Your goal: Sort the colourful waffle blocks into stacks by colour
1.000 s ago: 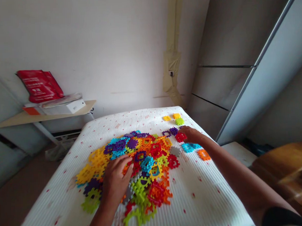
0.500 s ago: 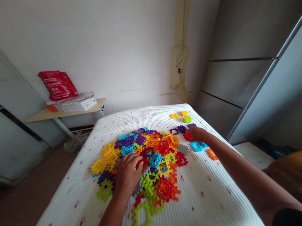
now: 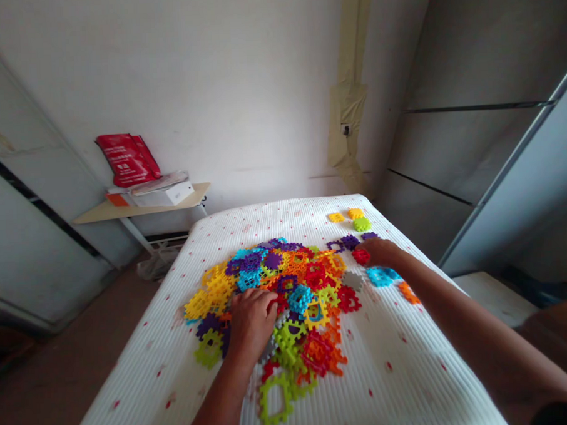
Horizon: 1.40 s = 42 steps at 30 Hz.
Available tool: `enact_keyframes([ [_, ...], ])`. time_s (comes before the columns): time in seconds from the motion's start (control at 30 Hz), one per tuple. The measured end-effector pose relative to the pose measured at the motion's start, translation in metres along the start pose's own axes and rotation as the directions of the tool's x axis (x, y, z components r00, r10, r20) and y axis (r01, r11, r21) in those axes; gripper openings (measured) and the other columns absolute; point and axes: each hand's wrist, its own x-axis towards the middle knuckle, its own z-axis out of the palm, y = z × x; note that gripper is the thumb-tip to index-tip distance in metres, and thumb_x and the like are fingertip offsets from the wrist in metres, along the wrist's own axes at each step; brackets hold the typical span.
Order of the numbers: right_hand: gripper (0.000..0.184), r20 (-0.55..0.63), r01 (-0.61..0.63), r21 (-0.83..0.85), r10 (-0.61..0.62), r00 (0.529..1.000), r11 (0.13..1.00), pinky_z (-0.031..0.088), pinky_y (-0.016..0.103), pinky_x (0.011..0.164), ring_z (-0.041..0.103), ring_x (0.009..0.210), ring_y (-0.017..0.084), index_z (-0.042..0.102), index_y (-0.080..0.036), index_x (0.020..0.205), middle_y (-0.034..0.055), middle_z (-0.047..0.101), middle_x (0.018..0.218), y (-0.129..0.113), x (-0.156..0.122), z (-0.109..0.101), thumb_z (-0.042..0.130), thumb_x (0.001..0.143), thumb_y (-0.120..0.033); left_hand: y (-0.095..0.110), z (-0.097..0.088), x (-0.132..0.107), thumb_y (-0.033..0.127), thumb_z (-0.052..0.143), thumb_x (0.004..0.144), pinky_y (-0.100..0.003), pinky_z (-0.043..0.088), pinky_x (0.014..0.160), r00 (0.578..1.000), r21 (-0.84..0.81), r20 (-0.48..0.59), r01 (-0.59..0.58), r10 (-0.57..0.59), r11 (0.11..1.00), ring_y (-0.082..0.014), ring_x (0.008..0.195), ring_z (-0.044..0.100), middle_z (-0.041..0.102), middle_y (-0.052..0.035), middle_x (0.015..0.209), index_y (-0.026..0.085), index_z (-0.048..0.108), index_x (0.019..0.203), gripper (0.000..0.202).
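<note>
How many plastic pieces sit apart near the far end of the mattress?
3: a yellow piece at left, a second yellow piece to its right, and a green piece just in front of that.

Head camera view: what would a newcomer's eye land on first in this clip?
The big heap of multicoloured interlocking plastic pieces stands out first, spread across the middle of a white ribbed bed cover. The left hand rests in the heap, while the right hand reaches its far edge beside a red piece. Beyond the bed, a red bag catches the eye, standing on a pale shelf against the wall.
</note>
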Motion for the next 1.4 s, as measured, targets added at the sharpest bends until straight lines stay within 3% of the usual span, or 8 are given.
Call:
enact_keyframes([
  [0.17, 0.035, 0.070, 0.012, -0.023, -0.010, 0.997, 1.000, 0.047, 0.036, 0.078, 0.060, 0.099, 0.028, 0.065, -0.023, 0.105, 0.0104, 0.065, 0.104, -0.003, -0.002, -0.005, 0.065, 0.070, -0.028, 0.003, -0.002, 0.000, 0.021, 0.055, 0.078, -0.039, 0.037, 0.082, 0.999, 0.043, 0.034, 0.028, -0.030, 0.999, -0.0228, 0.091, 0.059, 0.071, -0.0030, 0.093, 0.024, 0.069, 0.089, 0.018],
  [0.33, 0.053, 0.095, -0.033, -0.055, 0.038, 0.995, 0.998, 0.046, 0.038, 0.082, 0.055, 0.108, 0.029, 0.056, -0.025, 0.121, 0.0108, 0.060, 0.117, -0.003, -0.006, -0.013, 0.065, 0.069, -0.020, 0.003, -0.003, 0.000, 0.020, 0.054, 0.078, -0.040, 0.036, 0.083, 0.998, 0.077, 0.034, 0.054, -0.057, 0.996, -0.0239, 0.092, 0.058, 0.069, -0.0043, 0.093, 0.025, 0.069, 0.091, 0.020],
  [0.47, 0.050, -0.038, -0.037, -0.077, 0.034, 0.999, 0.996, 0.046, 0.036, 0.082, 0.056, 0.108, 0.026, 0.055, -0.025, 0.122, 0.0094, 0.061, 0.118, -0.007, -0.017, -0.021, 0.059, 0.072, -0.018, 0.004, -0.004, -0.001, 0.017, 0.055, 0.075, -0.041, 0.036, 0.084, 0.995, 0.104, 0.049, 0.076, -0.081, 0.992, -0.0246, 0.093, 0.056, 0.068, -0.0053, 0.096, 0.024, 0.068, 0.095, 0.025],
  [0.67, 0.029, -0.274, 0.112, -0.010, -0.110, 0.955, 0.994, 0.046, 0.028, 0.076, 0.063, 0.091, 0.020, 0.062, -0.020, 0.108, 0.0091, 0.067, 0.106, -0.035, -0.044, -0.017, 0.051, 0.082, -0.022, 0.006, -0.005, 0.000, 0.022, 0.056, 0.077, -0.039, 0.034, 0.086, 0.990, 0.119, 0.078, 0.106, -0.116, 0.987, -0.0236, 0.094, 0.055, 0.066, -0.0039, 0.095, 0.025, 0.069, 0.093, 0.021],
  [0.83, 0.023, -0.331, 0.162, 0.028, -0.144, 0.933, 0.986, 0.043, 0.027, 0.071, 0.063, 0.083, 0.019, 0.064, -0.018, 0.101, 0.0080, 0.068, 0.096, -0.061, -0.058, -0.001, 0.048, 0.085, -0.023, 0.008, -0.006, -0.001, 0.020, 0.054, 0.079, -0.039, 0.033, 0.085, 0.994, 0.106, 0.083, 0.064, -0.073, 0.992, -0.0222, 0.093, 0.054, 0.066, -0.0026, 0.091, 0.026, 0.070, 0.085, 0.018],
  [1.07, 0.024, -0.385, 0.231, 0.089, -0.181, 0.905, 0.969, 0.037, 0.024, 0.065, 0.060, 0.073, 0.015, 0.065, -0.017, 0.089, 0.0056, 0.066, 0.079, -0.078, -0.064, 0.006, 0.041, 0.090, -0.022, 0.010, -0.006, -0.002, 0.018, 0.053, 0.080, -0.040, 0.033, 0.084, 0.999, 0.120, 0.054, -0.002, -0.004, 0.993, -0.0224, 0.090, 0.055, 0.065, -0.0029, 0.087, 0.024, 0.067, 0.081, 0.015],
  [1.2, 0.028, -0.444, 0.290, 0.077, -0.227, 0.867, 0.954, 0.035, 0.024, 0.065, 0.057, 0.070, 0.014, 0.064, -0.016, 0.085, 0.0056, 0.064, 0.074, -0.082, -0.061, 0.013, 0.038, 0.092, -0.022, 0.008, -0.005, -0.001, 0.018, 0.050, 0.083, -0.043, 0.034, 0.087, 0.999, 0.096, -0.023, -0.044, 0.047, 0.994, -0.0223, 0.087, 0.056, 0.067, -0.0033, 0.085, 0.023, 0.065, 0.081, 0.017],
  [1.4, 0.032, -0.521, 0.324, 0.056, -0.250, 0.817, 0.944, 0.032, 0.025, 0.062, 0.051, 0.061, 0.013, 0.061, -0.016, 0.073, 0.0037, 0.059, 0.065, -0.084, -0.057, 0.025, 0.038, 0.094, -0.024, -0.001, -0.004, -0.001, 0.023, 0.047, 0.086, -0.039, 0.040, 0.085, 0.953, -0.157, -0.302, -0.027, -0.022, 0.987, -0.0207, 0.085, 0.059, 0.069, -0.0047, 0.087, 0.021, 0.065, 0.090, 0.019],
])
